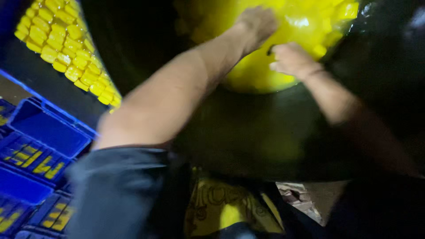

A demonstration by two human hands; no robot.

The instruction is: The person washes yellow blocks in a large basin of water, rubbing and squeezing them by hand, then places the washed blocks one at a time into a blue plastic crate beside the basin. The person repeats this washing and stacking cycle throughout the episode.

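Inside the dark tub [283,132], both hands reach into yellow pieces [305,22]: left hand [256,22] spread flat, gripping nothing; right hand [290,59] curled, grip unclear through blur.

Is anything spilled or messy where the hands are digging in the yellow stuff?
Nothing looks spilled. The left hand and right hand are in the heap of yellow pieces inside the dark container. The picture is blurry, so small spills could be hidden.
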